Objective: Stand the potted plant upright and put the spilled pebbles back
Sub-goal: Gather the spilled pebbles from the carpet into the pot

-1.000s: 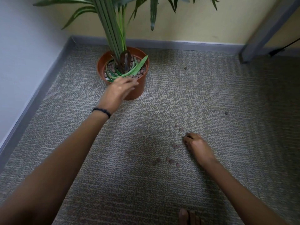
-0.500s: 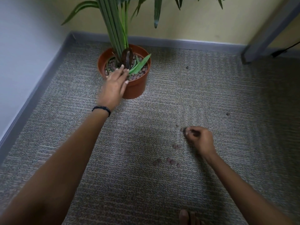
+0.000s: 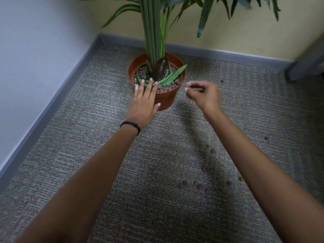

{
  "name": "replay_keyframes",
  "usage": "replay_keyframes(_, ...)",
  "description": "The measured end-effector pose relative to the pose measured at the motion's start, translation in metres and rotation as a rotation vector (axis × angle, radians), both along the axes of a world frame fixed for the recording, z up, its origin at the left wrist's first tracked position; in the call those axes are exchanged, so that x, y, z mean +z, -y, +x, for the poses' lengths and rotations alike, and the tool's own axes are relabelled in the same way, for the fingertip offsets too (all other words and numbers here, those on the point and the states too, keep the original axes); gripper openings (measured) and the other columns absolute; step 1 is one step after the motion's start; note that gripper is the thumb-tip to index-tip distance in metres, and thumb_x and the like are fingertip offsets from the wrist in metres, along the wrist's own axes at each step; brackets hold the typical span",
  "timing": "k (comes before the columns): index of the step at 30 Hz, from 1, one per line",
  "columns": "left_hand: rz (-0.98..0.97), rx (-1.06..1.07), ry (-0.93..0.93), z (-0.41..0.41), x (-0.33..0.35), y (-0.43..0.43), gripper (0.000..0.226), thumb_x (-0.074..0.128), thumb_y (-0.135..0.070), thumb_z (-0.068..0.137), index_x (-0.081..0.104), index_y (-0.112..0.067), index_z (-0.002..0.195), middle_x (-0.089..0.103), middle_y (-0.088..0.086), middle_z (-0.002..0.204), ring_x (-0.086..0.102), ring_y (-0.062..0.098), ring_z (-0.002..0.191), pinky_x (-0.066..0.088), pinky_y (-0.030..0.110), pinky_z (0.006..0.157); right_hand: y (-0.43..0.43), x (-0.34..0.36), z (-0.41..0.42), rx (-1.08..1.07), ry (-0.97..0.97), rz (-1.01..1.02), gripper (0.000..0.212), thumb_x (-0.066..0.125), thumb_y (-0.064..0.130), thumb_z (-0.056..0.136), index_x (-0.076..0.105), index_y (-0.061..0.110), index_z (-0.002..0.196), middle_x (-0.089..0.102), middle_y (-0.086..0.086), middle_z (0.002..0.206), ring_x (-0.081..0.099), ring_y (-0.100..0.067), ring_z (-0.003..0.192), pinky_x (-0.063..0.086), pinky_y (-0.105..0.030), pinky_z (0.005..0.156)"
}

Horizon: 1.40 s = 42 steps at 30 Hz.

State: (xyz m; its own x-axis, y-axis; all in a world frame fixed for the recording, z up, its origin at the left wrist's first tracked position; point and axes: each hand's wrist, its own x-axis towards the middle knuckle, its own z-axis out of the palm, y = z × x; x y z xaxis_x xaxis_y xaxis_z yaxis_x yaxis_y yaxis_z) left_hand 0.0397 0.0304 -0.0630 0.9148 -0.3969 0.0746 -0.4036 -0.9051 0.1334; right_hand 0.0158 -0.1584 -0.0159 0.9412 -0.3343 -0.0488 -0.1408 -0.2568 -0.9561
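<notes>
Grey carpet [image 3: 87, 146] fills most of my view, meeting a grey skirting board [image 3: 52, 109] that runs down the left of the frame and across the top. One potted plant [image 3: 156, 81] stands upright at upper centre, close to the back wall, its terracotta pot topped with brown pebbles.

I count two hands. My left hand [image 3: 144, 104] lies flat, fingers spread apart, palm down over the near rim of the pot, fingertips reaching onto the pebbles inside; it grips nothing. A dark band [image 3: 130, 125] circles that wrist. My right hand [image 3: 205, 94] hovers just right of the pot, blurred, fingers curled together in a pinch; whether a pebble sits inside it I cannot tell.

Spilled pebbles [image 3: 199, 185] lie on the carpet at lower right: roughly a dozen in a loose cluster, partly under my right forearm, plus one loner [image 3: 266, 137] at far right and one [image 3: 222, 81] near the back edge.

Open carpet spreads at lower left and centre. One grey post foot [image 3: 305, 69] stands at upper right.
</notes>
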Motion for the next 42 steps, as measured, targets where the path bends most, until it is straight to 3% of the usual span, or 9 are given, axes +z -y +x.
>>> replay_keyframes(6,0.023,-0.026,-0.024,0.000,0.005,0.000,0.069,0.044,-0.034,0.096,0.006,-0.009,0.148,0.005,0.011,0.158,0.000,0.033,0.145,0.003,0.047,0.118,-0.032,0.002,0.053,0.052,-0.023,-0.151,0.017,0.070,0.001,0.079,0.071,-0.002,0.095,0.072,-0.017,0.103,0.065,-0.018,0.088,0.053,-0.030,0.092)
replay_keyframes(11,0.045,-0.048,-0.038,0.001,0.005,-0.003,0.074,0.046,-0.036,0.095,0.003,-0.010,0.149,0.002,0.010,0.159,-0.002,0.034,0.145,0.001,0.047,0.118,-0.041,0.001,0.056,0.195,-0.056,-0.450,0.031,0.061,0.018,0.090,0.064,0.008,0.119,0.063,-0.010,0.127,0.056,-0.021,0.121,0.038,-0.027,0.106)
replay_keyframes(14,0.067,-0.069,-0.037,0.000,0.006,-0.004,0.078,0.048,-0.038,0.094,0.001,-0.010,0.149,0.002,0.011,0.158,-0.002,0.035,0.144,0.002,0.048,0.119,-0.037,0.004,0.044,0.258,0.027,-0.508,0.035,0.054,0.015,0.093,0.057,0.006,0.127,0.054,-0.011,0.138,0.047,-0.021,0.131,0.032,-0.028,0.113)
replay_keyframes(19,0.071,-0.072,-0.043,0.000,0.007,-0.004,0.081,0.051,-0.039,0.092,0.002,-0.009,0.149,0.003,0.012,0.158,-0.001,0.036,0.144,0.002,0.048,0.118,-0.008,-0.017,-0.008,0.173,0.126,-0.465,0.033,0.050,0.010,0.094,0.058,0.008,0.127,0.052,-0.011,0.139,0.045,-0.022,0.132,0.035,-0.034,0.113)
replay_keyframes(23,0.057,-0.069,-0.041,-0.001,0.007,-0.004,0.082,0.053,-0.038,0.091,0.002,-0.009,0.149,0.003,0.012,0.158,0.000,0.036,0.144,0.003,0.049,0.118,0.031,-0.063,-0.064,0.268,-0.065,-0.607,0.030,0.050,0.009,0.094,0.059,0.007,0.123,0.052,-0.018,0.137,0.046,-0.032,0.129,0.035,-0.036,0.109)
replay_keyframes(28,0.134,-0.039,0.003,-0.006,0.005,0.001,0.083,0.053,-0.042,0.090,0.005,-0.008,0.148,0.008,0.014,0.157,0.005,0.037,0.144,0.006,0.048,0.118,0.066,-0.112,-0.137,0.497,-0.385,-0.795,0.048,0.050,0.028,0.094,0.042,0.015,0.140,0.030,-0.017,0.151,0.027,-0.033,0.139,0.023,-0.041,0.117)
replay_keyframes(34,0.133,-0.108,0.087,-0.037,-0.008,-0.003,0.075,0.044,-0.032,0.095,-0.005,-0.012,0.148,-0.003,0.018,0.157,-0.001,0.038,0.144,0.006,0.045,0.116,0.059,-0.129,-0.185,0.481,-0.263,-0.838,0.041,0.048,0.026,0.095,0.048,0.009,0.132,0.045,-0.009,0.137,0.045,-0.025,0.124,0.039,-0.034,0.105)
replay_keyframes(38,0.142,-0.332,-0.110,-0.097,-0.042,-0.011,0.070,0.042,-0.023,0.097,-0.009,-0.020,0.145,-0.011,0.016,0.155,-0.005,0.035,0.144,0.004,0.047,0.117,0.053,-0.135,-0.209,0.500,-0.207,-0.877,0.038,0.049,0.026,0.096,0.050,0.012,0.131,0.048,-0.008,0.137,0.047,-0.026,0.122,0.046,-0.037,0.097)
replay_keyframes(42,0.192,-0.465,-0.343,-0.146,-0.076,-0.031,0.061,0.028,-0.034,0.101,-0.011,-0.024,0.147,-0.016,0.011,0.156,-0.016,0.030,0.143,-0.008,0.037,0.114,0.046,-0.138,-0.226,0.571,-0.183,-0.907,0.042,0.051,0.028,0.094,0.047,0.015,0.134,0.041,-0.015,0.142,0.043,-0.033,0.128,0.049,-0.047,0.097)
